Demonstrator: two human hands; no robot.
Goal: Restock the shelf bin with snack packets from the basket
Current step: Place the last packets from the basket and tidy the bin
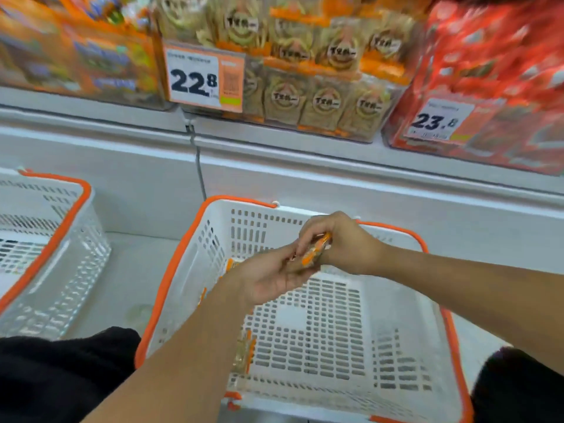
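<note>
Packets (314,254) with orange edges are sitting bunched between my two hands, above the white basket (305,331). My right hand (338,242) is curling over them from above, fingers and thumb pinching the top end; my left hand (268,276) is lying palm-up under the lower end, fingers loosely cupped round it. Motion blur is keeping me from counting how many I am holding. Their long axis is running from my left palm up and away toward my right knuckles, so it is already pointing at the shelf.

Just below my left wrist, more packets (242,352) are leaning against the basket's near-left wall; the rest of the floor is showing bare mesh.

Beyond and above both hands, the shelf bin (351,129) of tan packets is standing well apart, behind the 22.8 price tag (195,77). My right hand is sitting nearer to it, so I judge the lift is falling to that hand, straight up and forward. A red-packet bin (476,87) is standing to its right, and a second basket (55,239) is resting off to my left.
</note>
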